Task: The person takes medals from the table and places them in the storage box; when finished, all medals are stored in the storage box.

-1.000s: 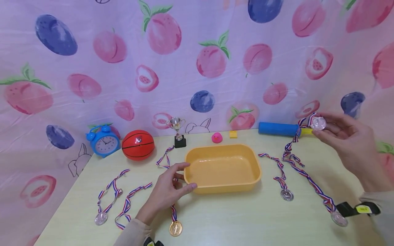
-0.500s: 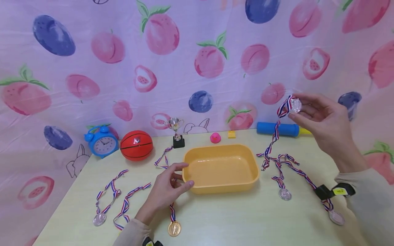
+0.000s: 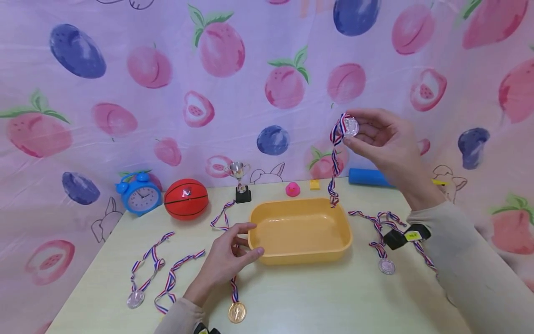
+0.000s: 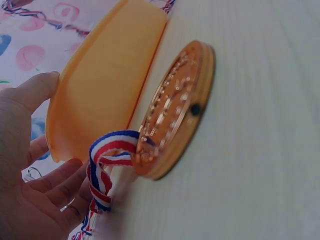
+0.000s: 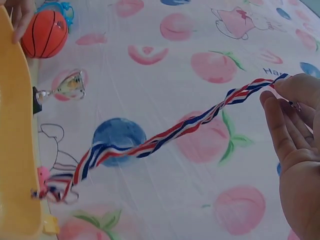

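In the head view my right hand (image 3: 390, 137) pinches a silver medal (image 3: 351, 126) between thumb and fingers, high over the tray's right end. Its red, white and blue ribbon (image 5: 195, 120) hangs down, the loose end near the tray's back right rim. My left hand (image 3: 227, 255) grips the left end of the yellow tray (image 3: 304, 257), index finger at the rim and thumb at the front corner. Close below that hand lies a gold medal (image 3: 237, 312), large in the left wrist view, its ribbon (image 4: 107, 147) passing beneath the hand.
A silver medal (image 3: 135, 299) and another ribbon (image 3: 171, 278) lie left; a further silver medal (image 3: 386, 266) lies right. Along the back stand a blue alarm clock (image 3: 142, 195), small basketball (image 3: 186, 199), trophy (image 3: 238, 171), pink duck (image 3: 293, 189), yellow block (image 3: 314, 184) and blue tube (image 3: 369, 176).
My right hand has moved left and upward with the silver medal, lifting its ribbon off the ribbons on the right and bringing it over the tray. The left hand stays at the tray.
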The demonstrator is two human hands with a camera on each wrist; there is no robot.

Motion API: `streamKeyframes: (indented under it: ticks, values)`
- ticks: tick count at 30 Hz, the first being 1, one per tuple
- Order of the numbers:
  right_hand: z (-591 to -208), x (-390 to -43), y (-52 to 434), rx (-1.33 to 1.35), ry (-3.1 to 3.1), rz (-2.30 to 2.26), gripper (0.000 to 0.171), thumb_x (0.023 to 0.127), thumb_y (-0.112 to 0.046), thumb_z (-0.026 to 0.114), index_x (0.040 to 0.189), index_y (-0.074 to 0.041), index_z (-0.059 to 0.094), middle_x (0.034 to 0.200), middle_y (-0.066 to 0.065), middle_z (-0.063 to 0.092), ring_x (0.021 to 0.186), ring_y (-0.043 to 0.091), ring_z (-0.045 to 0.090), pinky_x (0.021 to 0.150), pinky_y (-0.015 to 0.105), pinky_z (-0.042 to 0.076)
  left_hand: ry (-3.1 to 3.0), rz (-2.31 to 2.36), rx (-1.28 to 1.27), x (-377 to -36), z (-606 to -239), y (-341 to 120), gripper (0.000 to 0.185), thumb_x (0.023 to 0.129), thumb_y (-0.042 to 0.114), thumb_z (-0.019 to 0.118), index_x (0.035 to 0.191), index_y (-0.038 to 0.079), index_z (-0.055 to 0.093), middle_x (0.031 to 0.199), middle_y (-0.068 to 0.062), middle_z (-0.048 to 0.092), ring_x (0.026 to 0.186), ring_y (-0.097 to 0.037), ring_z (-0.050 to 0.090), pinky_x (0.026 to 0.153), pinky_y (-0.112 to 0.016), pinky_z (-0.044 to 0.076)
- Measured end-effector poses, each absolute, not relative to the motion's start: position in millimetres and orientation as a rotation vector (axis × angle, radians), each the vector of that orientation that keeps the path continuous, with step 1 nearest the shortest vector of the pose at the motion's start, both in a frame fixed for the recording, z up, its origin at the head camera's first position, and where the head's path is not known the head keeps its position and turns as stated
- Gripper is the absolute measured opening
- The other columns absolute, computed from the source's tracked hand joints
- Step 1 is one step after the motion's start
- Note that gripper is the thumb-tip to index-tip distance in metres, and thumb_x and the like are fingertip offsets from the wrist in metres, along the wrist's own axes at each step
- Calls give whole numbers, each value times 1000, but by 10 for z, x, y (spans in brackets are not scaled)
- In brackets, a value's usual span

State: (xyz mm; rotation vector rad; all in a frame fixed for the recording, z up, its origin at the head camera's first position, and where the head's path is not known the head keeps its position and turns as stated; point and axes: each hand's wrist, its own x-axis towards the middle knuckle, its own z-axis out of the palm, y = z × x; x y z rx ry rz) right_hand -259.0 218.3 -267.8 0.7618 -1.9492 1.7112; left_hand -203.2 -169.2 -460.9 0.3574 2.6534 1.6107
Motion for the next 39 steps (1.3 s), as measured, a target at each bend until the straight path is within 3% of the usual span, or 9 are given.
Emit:
streamKeyframes:
  ticks: [10,21,28,39]
  values:
    - [-2918,-2811,1666,931,-1906,1897,50,93,11,83,141,-1,72,126,8,77,107,19,78,96,27,63,2651,1624,365,-2039,-4626,-1693,63,92,36,94,149,32,66,143,-3,69,100,-19,74,84,-31,62]
    - [-3283,-2806,1293,892,-2086,1825,53,94,4,86,144,-5,72,126,15,76,99,25,75,88,27,65,2644,1612,365,-2045,-4632,-1697,69,94,39,93,154,25,64,147,-6,67,103,-21,73,86,-33,62]
    - [-3522,-2736,1194,822,-2228,1841,52,97,-5,87,147,-10,70,132,12,75,105,28,74,89,28,65,2648,1598,369,-2048,-4627,-1702,69,94,40,92,154,25,63,148,-6,67,106,-20,73,88,-33,62]
    - [-3895,-2588,1054,774,-2407,1833,49,98,-13,88,144,-16,72,127,5,77,103,26,74,85,28,65,2644,1612,380,-2047,-4626,-1704,65,94,39,92,153,30,65,149,-10,66,105,-20,74,88,-33,62]
